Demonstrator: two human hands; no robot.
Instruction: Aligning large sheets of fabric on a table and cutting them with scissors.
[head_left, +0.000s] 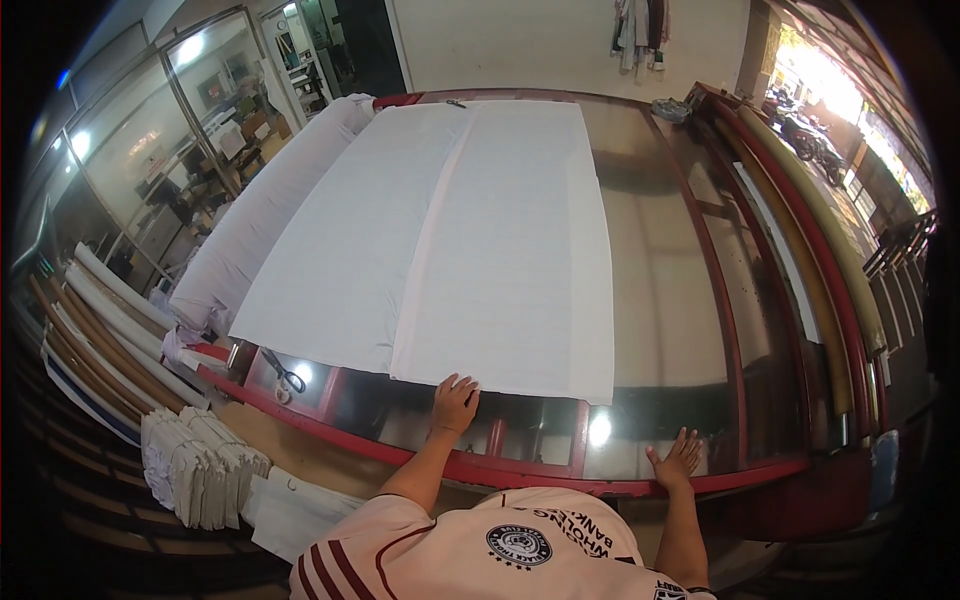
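Note:
A wide sheet of white fabric (510, 250) lies flat over a glass-topped table with a red frame (640, 487). A lengthwise seam or fold runs through its middle. At the fabric's near edge rests my left hand (457, 404), its fingertips touching the cloth from above. Farther right, my right hand (678, 458) lies with fingers spread near the table's front edge, apart from the fabric and holding nothing. Dark-handled scissors (284, 372) lie on the glass at the near left corner, beside a small round item. A thick roll of white fabric (275, 212) runs along the left side.
Several long rolls (790, 240) line the table's right side. More tubes (110, 320) lean at the left, near a stack of folded pale pieces (195, 465). A small dark tool (456, 103) sits at the far fabric edge; a plastic-looking bundle (672, 110) lies at the far right.

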